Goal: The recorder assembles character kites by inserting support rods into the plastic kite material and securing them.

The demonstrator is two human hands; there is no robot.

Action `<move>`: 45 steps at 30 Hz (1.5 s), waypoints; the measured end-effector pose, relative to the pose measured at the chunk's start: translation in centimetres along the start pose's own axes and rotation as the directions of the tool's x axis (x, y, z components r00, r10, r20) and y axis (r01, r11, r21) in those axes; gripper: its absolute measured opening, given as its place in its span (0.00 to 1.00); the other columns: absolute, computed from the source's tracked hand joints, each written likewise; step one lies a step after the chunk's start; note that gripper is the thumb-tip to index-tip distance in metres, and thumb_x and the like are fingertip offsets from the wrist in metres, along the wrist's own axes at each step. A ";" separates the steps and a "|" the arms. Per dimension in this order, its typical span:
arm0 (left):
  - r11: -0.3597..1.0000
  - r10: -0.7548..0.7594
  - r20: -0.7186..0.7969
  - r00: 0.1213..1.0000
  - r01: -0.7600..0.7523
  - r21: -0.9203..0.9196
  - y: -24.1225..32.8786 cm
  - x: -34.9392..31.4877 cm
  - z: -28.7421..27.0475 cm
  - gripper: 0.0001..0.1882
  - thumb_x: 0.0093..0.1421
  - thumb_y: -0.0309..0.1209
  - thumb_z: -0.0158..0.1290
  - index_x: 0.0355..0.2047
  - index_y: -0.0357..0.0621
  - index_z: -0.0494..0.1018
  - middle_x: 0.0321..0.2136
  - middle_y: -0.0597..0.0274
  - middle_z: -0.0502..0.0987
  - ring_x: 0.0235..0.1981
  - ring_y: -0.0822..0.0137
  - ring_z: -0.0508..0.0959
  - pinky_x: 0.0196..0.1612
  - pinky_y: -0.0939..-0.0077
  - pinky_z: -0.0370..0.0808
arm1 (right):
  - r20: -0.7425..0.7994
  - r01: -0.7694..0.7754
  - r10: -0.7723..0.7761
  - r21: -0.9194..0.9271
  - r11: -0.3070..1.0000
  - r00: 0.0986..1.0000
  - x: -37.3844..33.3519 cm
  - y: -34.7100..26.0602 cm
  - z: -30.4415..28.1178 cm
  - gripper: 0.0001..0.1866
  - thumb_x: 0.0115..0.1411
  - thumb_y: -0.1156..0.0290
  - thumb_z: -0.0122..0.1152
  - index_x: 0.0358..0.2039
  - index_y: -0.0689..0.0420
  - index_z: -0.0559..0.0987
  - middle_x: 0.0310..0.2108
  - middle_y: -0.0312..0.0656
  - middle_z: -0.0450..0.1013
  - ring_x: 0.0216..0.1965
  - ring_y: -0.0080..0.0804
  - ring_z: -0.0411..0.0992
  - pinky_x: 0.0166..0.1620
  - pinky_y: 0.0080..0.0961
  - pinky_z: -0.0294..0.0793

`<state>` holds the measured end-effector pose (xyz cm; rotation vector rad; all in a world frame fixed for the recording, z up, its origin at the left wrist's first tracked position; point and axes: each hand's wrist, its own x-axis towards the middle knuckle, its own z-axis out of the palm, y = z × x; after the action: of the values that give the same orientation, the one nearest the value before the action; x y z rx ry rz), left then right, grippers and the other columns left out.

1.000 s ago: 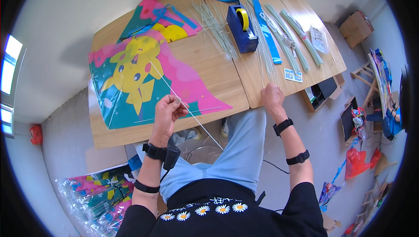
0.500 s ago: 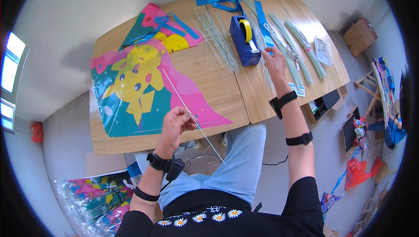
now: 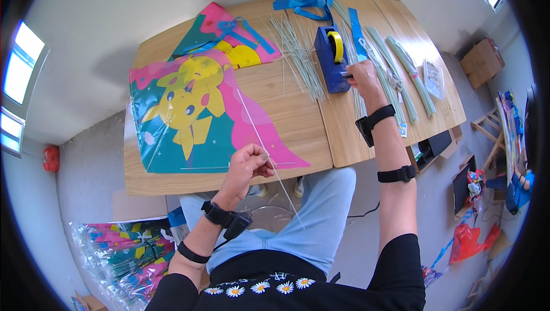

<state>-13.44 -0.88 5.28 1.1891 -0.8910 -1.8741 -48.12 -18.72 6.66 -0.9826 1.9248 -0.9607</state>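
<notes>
My left hand [image 3: 252, 164] is closed in a pinch on a thin white rod [image 3: 259, 128], which slants from above the printed sheet down over my lap. Beneath it lies a pink and green plastic sheet [image 3: 240, 145] with a yellow cartoon figure, apparently a kite sail. Another thin rod [image 3: 212, 168] rests along the sheet's near edge. My right hand [image 3: 366, 77] is at the cutter end of a blue tape dispenser [image 3: 329, 62] with a yellow-cored roll [image 3: 336, 46]. Its fingers are pinched on the tape end there; the clear strip itself hardly shows.
Loose thin rods [image 3: 298, 53] spread left of the dispenser; bundled rods [image 3: 409, 73] and a clear bag [image 3: 433, 77] lie to the right. Blue ribbon [image 3: 312, 0] and a folded printed sheet [image 3: 229, 33] sit farther back. Wrapped printed sheets [image 3: 129, 259] are stacked low at left.
My right hand has come in from just right of the dispenser to its cutter end. The left hand keeps its pinch on the rod. The whole view has shifted slightly.
</notes>
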 end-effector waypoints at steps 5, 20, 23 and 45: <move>1.000 -0.009 0.051 0.999 0.007 0.022 0.1 0.8 1.7 0.04 0.67 0.29 0.50 0.35 0.42 0.69 0.29 0.59 0.79 0.29 0.70 0.80 0.35 0.77 0.79 | 0.032 0.090 -0.101 0.255 0.963 0.994 -6.2 1.0 -2.3 0.19 0.56 0.63 0.61 0.43 0.62 0.72 0.36 0.41 0.75 0.40 0.31 0.77 0.39 0.31 0.73; 0.999 -0.033 0.271 0.962 0.027 0.024 -4.4 7.9 16.1 0.03 0.65 0.27 0.50 0.35 0.41 0.71 0.31 0.57 0.80 0.31 0.68 0.81 0.39 0.72 0.80 | 0.072 -0.086 0.064 0.363 0.928 0.995 -36.0 14.4 -12.6 0.06 0.58 0.73 0.57 0.28 0.61 0.76 0.24 0.39 0.74 0.28 0.27 0.74 0.38 0.26 0.74; 0.994 -0.049 0.260 0.964 0.021 0.111 -3.8 7.9 16.6 0.03 0.65 0.27 0.50 0.34 0.41 0.71 0.31 0.56 0.80 0.31 0.68 0.81 0.39 0.71 0.80 | 0.108 -0.133 0.093 0.471 0.872 0.990 -36.1 14.9 -12.4 0.07 0.59 0.72 0.59 0.29 0.62 0.77 0.23 0.38 0.74 0.27 0.26 0.73 0.36 0.25 0.74; 0.991 -0.100 0.272 0.957 0.069 0.118 -5.1 8.1 15.3 0.03 0.64 0.27 0.50 0.34 0.43 0.71 0.28 0.61 0.78 0.26 0.71 0.79 0.34 0.76 0.77 | 0.169 -0.181 0.111 0.493 0.851 0.979 -36.2 15.5 -12.1 0.03 0.54 0.79 0.62 0.28 0.64 0.76 0.22 0.38 0.74 0.23 0.24 0.72 0.37 0.23 0.75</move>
<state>-31.23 -2.78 2.68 1.0561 -1.1208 -2.1216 -48.00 22.48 8.74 -0.5640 1.4903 -1.1956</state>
